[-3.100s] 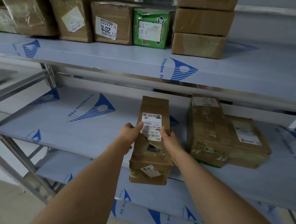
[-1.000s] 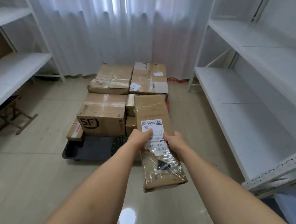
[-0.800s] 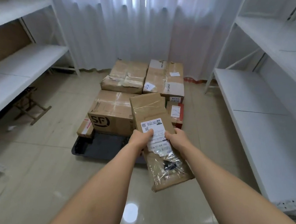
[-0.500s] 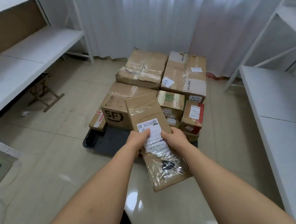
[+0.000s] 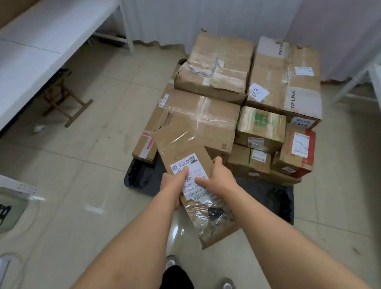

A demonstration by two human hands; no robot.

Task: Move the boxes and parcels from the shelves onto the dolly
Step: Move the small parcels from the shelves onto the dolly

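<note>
**Long parcel held over the dolly's near edge**

Both hands carry a long taped cardboard parcel (image 5: 191,172) tilted above the floor: the left hand (image 5: 172,184) has its grip clamped on the left edge, the right hand (image 5: 219,178) on the right edge, thumbs on the shipping label (image 5: 189,176). Beyond, the black dolly (image 5: 280,198) holds stacked cardboard boxes (image 5: 207,113), the TP-LINK box (image 5: 286,76) farthest.

Pale glossy floor tiles (image 5: 84,156), white curtain (image 5: 198,11) along far wall, white shelves (image 5: 38,41) on both sides, wooden stool (image 5: 65,98) underneath left one.
</note>
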